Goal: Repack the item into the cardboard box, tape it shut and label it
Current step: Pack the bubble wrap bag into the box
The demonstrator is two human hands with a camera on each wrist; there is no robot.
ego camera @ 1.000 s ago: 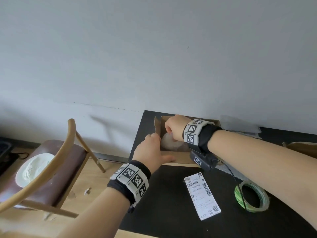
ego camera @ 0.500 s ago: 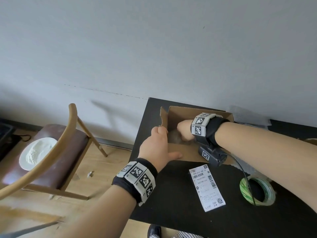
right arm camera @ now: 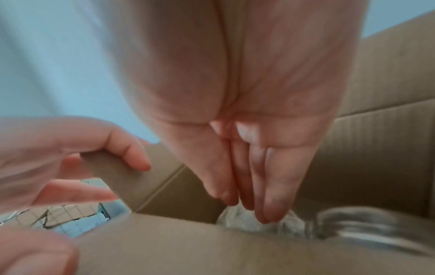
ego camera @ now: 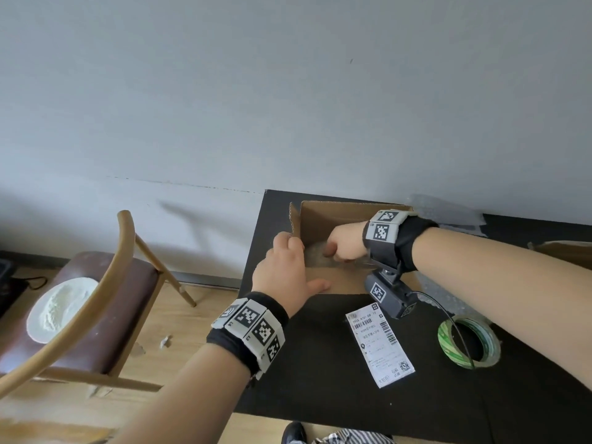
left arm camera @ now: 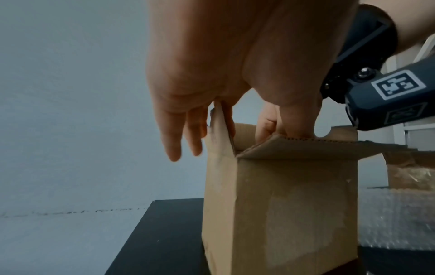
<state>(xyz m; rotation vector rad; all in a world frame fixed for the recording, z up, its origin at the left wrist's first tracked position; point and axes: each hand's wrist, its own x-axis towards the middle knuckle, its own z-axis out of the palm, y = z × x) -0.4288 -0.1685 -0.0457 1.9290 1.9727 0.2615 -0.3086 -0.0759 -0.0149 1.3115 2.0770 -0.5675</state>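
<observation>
An open cardboard box (ego camera: 333,216) stands at the far left of the black table (ego camera: 320,379). My left hand (ego camera: 285,264) grips the box's left flap (left arm camera: 219,130), with one finger curled over its edge and the thumb on the near wall. My right hand (ego camera: 344,245) is down inside the box. Its straight fingers (right arm camera: 270,201) press on a bubble-wrapped item (right arm camera: 244,221), also visible under the hand (ego camera: 315,253). A white shipping label (ego camera: 379,342) lies in front of the box. A green tape roll (ego camera: 467,341) lies to its right.
A sheet of bubble wrap (ego camera: 448,213) lies behind the box by the wall. Another piece of cardboard (ego camera: 563,251) sits at the right edge. A wooden chair (ego camera: 96,299) with a white plate (ego camera: 61,307) on its seat stands left of the table.
My right hand has gone from the box's top edge down into it, onto the wrapped item. My left hand has kept its hold at the left flap.
</observation>
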